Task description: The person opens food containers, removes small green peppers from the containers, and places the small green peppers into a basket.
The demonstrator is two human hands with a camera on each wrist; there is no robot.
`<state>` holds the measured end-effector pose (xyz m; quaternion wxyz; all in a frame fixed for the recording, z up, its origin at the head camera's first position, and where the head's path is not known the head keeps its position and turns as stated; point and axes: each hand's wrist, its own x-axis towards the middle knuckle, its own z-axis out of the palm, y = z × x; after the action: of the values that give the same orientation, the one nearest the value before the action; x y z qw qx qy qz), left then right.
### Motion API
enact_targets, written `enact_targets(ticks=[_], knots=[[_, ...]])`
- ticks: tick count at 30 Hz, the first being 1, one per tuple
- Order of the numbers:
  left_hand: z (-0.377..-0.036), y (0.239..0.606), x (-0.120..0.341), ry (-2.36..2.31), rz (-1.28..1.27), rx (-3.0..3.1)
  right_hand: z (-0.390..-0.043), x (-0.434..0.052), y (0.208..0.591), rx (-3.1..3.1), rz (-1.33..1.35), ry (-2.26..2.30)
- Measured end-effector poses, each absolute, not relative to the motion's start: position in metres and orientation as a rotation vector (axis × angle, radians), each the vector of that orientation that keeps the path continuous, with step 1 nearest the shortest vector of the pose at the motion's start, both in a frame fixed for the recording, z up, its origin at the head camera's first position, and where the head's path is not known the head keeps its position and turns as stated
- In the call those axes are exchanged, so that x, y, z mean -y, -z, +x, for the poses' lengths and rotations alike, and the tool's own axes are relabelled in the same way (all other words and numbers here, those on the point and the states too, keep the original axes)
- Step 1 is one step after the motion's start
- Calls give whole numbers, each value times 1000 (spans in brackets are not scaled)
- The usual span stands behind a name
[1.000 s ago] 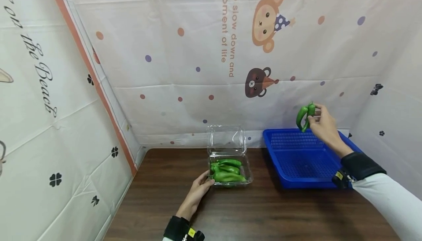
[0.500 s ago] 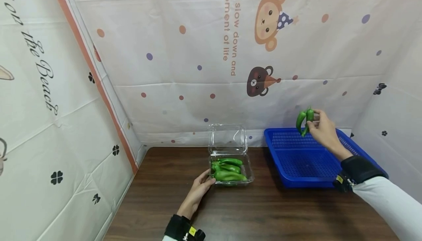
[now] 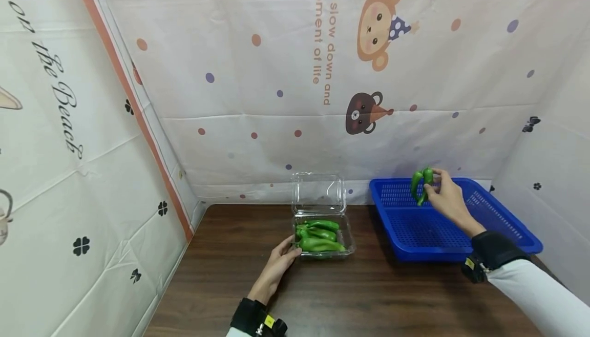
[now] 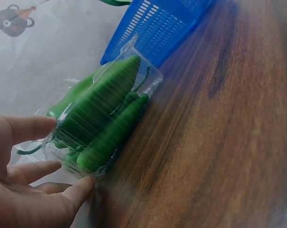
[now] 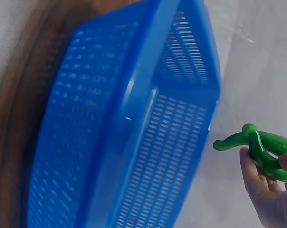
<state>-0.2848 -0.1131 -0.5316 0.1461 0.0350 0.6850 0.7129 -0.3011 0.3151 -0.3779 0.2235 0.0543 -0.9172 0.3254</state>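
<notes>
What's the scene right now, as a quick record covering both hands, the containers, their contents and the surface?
Left hand: holds near-left corner of clear plastic hinged box
Right hand: grips curved green peppers, seemingly two, held up by far side of blue rectangular perforated plastic basket
Box lid: open, standing at the back
Box contents: at least three glossy green peppers
Basket position: right of box
Surface: brown wood-grain table

Indoor space, possibly makeshift recording set: wood-grain table (image 3: 369,301) enclosed on three sides by creased, printed sheets (image 3: 258,88); wrist-strapped devices (image 3: 472,269) seen.
</notes>
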Motion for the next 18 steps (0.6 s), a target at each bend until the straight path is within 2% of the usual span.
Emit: enact_targets(ticks=[18], knots=[[-284,530,112,-2071,110,-1986,-294,-315,415,2642,85,-932]])
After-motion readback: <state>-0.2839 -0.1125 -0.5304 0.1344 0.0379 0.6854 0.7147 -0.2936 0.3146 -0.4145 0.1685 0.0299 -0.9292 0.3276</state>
